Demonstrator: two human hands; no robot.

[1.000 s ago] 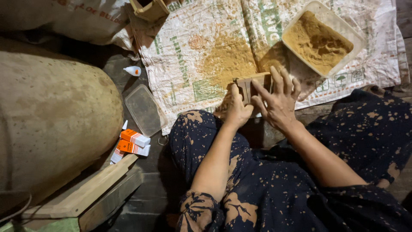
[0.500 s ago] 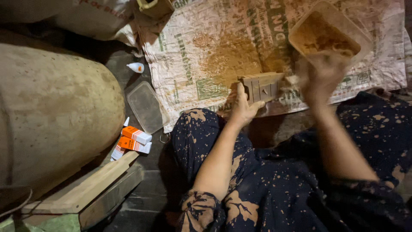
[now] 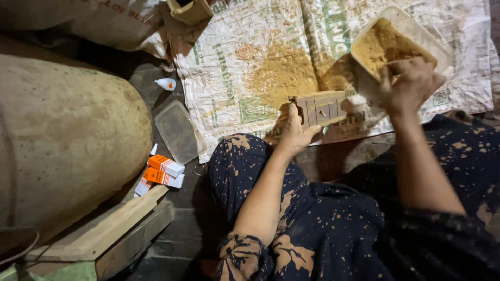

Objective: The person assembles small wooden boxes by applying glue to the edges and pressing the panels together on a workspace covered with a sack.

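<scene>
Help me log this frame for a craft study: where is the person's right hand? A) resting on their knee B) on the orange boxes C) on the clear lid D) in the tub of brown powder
D: the right hand reaches into the plastic tub of brown powder, while the left hand holds the wooden block on the sack.

Warm, yellowish light falls brightest on the printed sack [image 3: 271, 67] at the top, while the lower frame and the floor sink into deep shadow. The right hand [image 3: 411, 86] is smeared with motion blur; the left hand [image 3: 294, 135] is sharper. Dark clothing loses detail. The big barrel [image 3: 67, 151] bulges with wide-angle distortion at the left edge.
</scene>
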